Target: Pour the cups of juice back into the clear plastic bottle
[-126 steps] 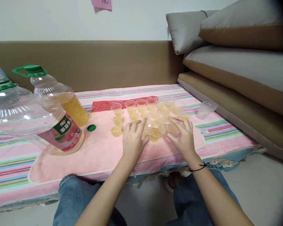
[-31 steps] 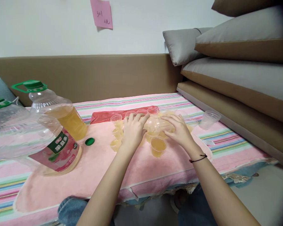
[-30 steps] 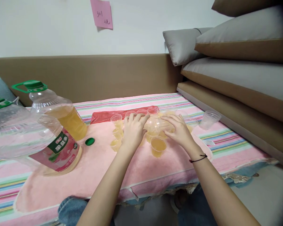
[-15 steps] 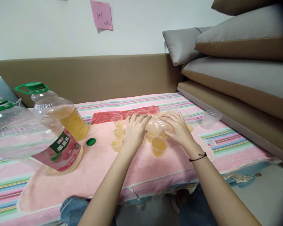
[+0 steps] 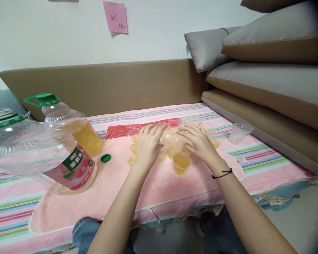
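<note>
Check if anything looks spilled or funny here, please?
The green cap lies loose on the pink mat, not on a bottle. The front edge below the striped cloth looks ragged. I see no spill.

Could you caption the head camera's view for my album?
Two bare hands hover around clear plastic cups of yellow drink on a pale pink mat.

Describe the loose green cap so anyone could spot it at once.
Start at the large pink-labelled bottle on the left. Just right of it, on the pink mat, lies the loose green cap. Unlike the green top on the farther bottle, it caps nothing.
</note>
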Tool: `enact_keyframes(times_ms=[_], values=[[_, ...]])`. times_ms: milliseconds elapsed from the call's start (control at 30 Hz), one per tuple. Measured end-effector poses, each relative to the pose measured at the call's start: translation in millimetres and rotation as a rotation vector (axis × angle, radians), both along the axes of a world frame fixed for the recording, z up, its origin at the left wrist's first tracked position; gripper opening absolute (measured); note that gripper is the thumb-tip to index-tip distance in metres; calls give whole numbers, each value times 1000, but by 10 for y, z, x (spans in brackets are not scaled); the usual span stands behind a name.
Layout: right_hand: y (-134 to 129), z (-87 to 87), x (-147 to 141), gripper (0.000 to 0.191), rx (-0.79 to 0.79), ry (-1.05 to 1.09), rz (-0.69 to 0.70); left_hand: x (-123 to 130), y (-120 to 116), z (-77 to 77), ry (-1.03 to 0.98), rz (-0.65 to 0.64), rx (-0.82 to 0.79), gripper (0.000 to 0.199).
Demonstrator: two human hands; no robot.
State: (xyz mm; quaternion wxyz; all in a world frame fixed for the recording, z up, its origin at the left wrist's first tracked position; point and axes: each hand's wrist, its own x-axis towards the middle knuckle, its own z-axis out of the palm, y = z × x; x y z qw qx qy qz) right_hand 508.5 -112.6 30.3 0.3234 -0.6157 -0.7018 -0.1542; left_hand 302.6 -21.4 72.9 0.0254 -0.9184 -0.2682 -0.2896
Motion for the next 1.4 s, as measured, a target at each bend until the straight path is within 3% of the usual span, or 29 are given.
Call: enact_keyframes(times_ms=[233, 433, 667, 833, 1067, 1233, 1400], values=[[3, 40, -59, 63, 1, -74, 38, -95, 12, 21, -17, 56, -53, 68], [-9, 17, -40, 55, 9, 29, -9, -141, 12, 8, -81, 66, -119, 63], [-71, -39, -30, 43, 53, 184, -99, -174, -10, -49, -436, 68, -565, 71], [-83, -46, -49, 45, 122, 360, -84, -256, -102, -152, -674, -49, -856, 61], [-138, 23, -136, 52, 116, 823, 7, -413, -377, -353, -769, -139, -1110, 59], [-237, 197, -343, 46, 61, 1158, 250, -437, -514, -440, -757, -210, -1174, 67], [-249, 305, -603, 48, -70, 1207, 442, -454, -542, -489, -691, -219, -1132, 67]])
